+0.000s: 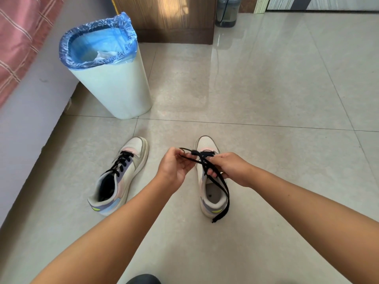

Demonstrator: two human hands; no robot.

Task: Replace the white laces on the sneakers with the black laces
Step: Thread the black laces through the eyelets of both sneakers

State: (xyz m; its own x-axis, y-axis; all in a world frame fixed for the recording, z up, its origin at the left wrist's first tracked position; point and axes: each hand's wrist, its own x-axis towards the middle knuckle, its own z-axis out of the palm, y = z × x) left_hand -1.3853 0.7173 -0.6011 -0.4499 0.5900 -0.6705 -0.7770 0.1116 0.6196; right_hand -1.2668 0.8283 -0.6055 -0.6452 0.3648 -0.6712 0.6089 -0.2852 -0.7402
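White plastic bin (114,89) with blue liner: pale tiled floor (266,83) runs open to its right. Nearer, left hand (174,165) and right hand (229,168) pinch flat black lace (222,185) above unlaced pale sneaker (209,193); black-laced pale sneaker (121,175) lies left.

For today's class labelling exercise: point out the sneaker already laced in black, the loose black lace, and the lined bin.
pale sneaker laced in black (125,171), head view, lace crossings.
loose flat black lace (224,191), head view, hanging strand.
white bin with blue liner (114,93), head view, front wall.
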